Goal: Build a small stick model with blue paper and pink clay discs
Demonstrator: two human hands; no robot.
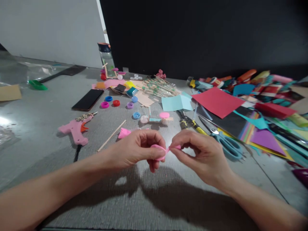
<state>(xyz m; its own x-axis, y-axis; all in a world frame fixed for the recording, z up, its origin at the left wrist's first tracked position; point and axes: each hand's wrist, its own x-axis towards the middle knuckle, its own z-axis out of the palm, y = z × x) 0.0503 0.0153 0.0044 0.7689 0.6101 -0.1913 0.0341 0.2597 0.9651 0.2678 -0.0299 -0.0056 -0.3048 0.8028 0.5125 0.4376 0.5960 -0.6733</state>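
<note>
Between my hands is a piece of soft pink modelling clay [158, 152], pinched thin in the middle. My left hand [141, 149] grips its wider end between thumb and fingers. At the other side my right hand [201, 154] pinches the narrow end with thumb and fingertips. Behind my left hand lies a bright pink packet [124, 132], partly hidden by it. Just beyond the hands stands a small wheeled model [155, 120] with a pink oval [164, 115] on it. A thin wooden stick [111, 136] rests left of the packet.
A pink glue gun [74, 128] and a phone [88, 99] lie to the left. Coloured bottle caps [116, 103] sit farther back, near a water bottle [106, 56]. Pliers [190, 123], blue-handled scissors [227, 146] and red paper [218, 101] are on the right.
</note>
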